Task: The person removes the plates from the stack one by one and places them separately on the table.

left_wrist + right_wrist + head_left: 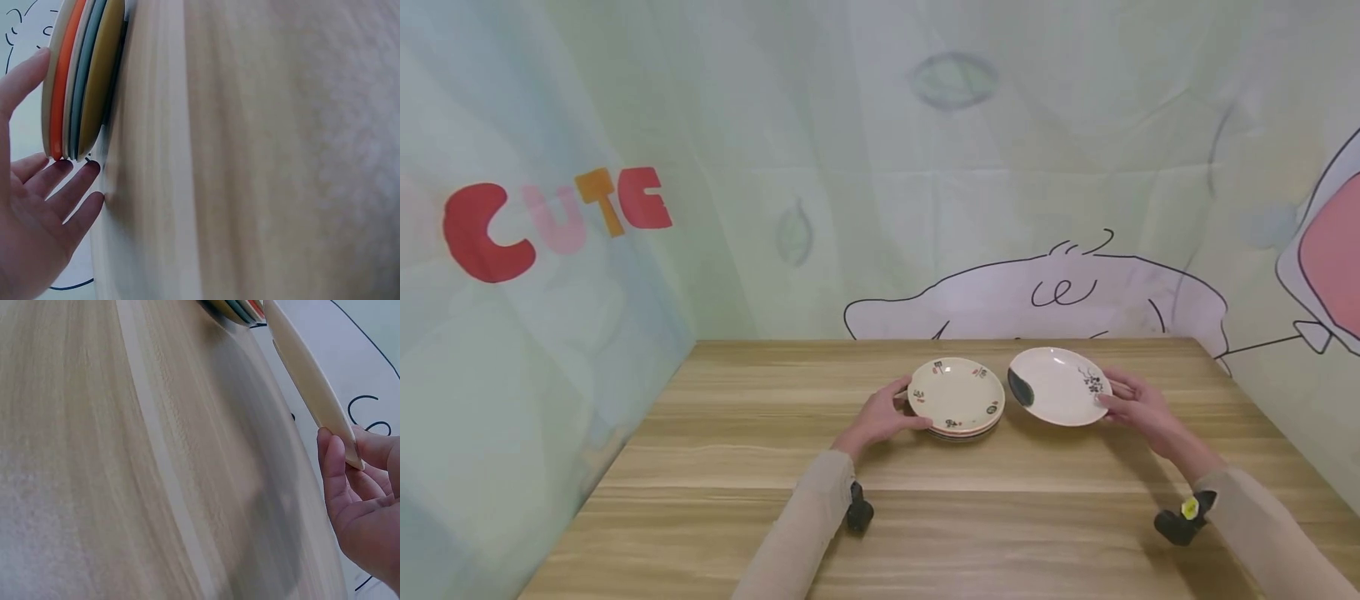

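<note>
On the table is a stack of plates (957,393); its cream top plate carries small dark and red motifs around the rim. In the left wrist view, orange, teal and mustard edges show in the stack. My left hand (880,417) rests at the stack's left side, thumb and fairly straight, spread fingers touching the edge. To the right of the stack, my right hand (1142,415) pinches the right rim of a white plate (1056,387) with a dark patch and a dark floral print. That plate is tilted and held above the table, its shadow below.
The wood-grain table (925,533) reaches back to a printed curtain (850,167) with cartoon drawings and coloured letters. Small black devices are strapped at the left wrist (858,508) and the right wrist (1183,518).
</note>
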Tool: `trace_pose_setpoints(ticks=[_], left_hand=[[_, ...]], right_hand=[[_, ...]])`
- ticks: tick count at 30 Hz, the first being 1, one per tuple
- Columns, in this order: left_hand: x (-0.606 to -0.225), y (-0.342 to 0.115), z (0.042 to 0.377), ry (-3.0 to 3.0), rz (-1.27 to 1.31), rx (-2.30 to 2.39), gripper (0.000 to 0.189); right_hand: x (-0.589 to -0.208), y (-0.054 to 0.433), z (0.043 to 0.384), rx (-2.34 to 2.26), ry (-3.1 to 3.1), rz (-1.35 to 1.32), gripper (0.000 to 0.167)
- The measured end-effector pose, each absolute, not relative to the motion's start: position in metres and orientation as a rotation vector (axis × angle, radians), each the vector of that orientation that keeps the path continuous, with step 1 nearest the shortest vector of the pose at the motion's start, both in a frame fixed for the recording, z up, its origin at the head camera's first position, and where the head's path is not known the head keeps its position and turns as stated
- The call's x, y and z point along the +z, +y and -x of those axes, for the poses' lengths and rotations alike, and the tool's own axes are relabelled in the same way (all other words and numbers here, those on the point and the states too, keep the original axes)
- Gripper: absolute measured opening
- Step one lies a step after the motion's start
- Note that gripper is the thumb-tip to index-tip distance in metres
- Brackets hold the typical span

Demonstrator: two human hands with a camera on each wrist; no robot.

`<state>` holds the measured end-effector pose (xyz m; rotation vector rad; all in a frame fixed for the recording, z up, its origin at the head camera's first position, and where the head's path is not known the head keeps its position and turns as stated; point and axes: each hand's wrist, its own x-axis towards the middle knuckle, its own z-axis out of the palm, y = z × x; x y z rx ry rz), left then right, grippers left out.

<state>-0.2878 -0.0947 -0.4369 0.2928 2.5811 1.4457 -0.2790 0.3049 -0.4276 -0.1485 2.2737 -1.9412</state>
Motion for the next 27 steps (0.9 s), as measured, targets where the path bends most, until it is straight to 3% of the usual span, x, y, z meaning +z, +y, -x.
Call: trace_pose_setpoints(ticks=[27], left_hand=[[-0.437, -0.095, 0.287, 2.577, -0.296, 1.459, 0.087]], right_hand=[[-0.454, 0.301, 0.272, -2.027, 2.147, 0.001, 0.070]])
